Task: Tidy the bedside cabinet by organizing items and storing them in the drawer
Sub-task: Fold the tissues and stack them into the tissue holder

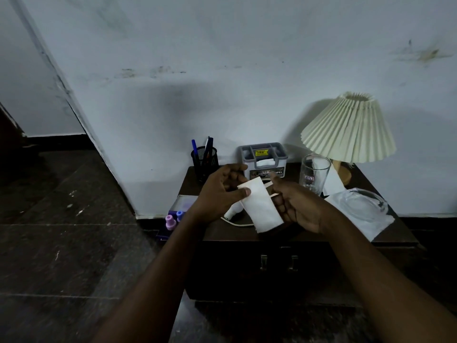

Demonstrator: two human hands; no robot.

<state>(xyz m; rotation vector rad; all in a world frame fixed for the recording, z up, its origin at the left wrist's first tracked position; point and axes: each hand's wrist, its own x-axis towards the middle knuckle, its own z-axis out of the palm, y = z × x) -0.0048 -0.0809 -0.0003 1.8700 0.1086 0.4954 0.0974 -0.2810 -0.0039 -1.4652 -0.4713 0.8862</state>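
Above the dark bedside cabinet [222, 233] I hold a white folded paper [259, 206] in both hands. My left hand [220, 191] pinches its upper left edge with thumb and fingers. Gripping its right side is my right hand [299, 206]. A white charger with its cable [235, 211] lies on the cabinet top under the paper. The cabinet's drawer [277, 263] with two metal handles is shut below.
At the back stand a black mesh pen holder [205, 162], a grey caddy box [263, 159], a drinking glass [314, 174] and a pleated lamp [348, 129]. A glass ashtray [363, 204] rests on white paper at right. Purple bottles [173, 220] sit at left.
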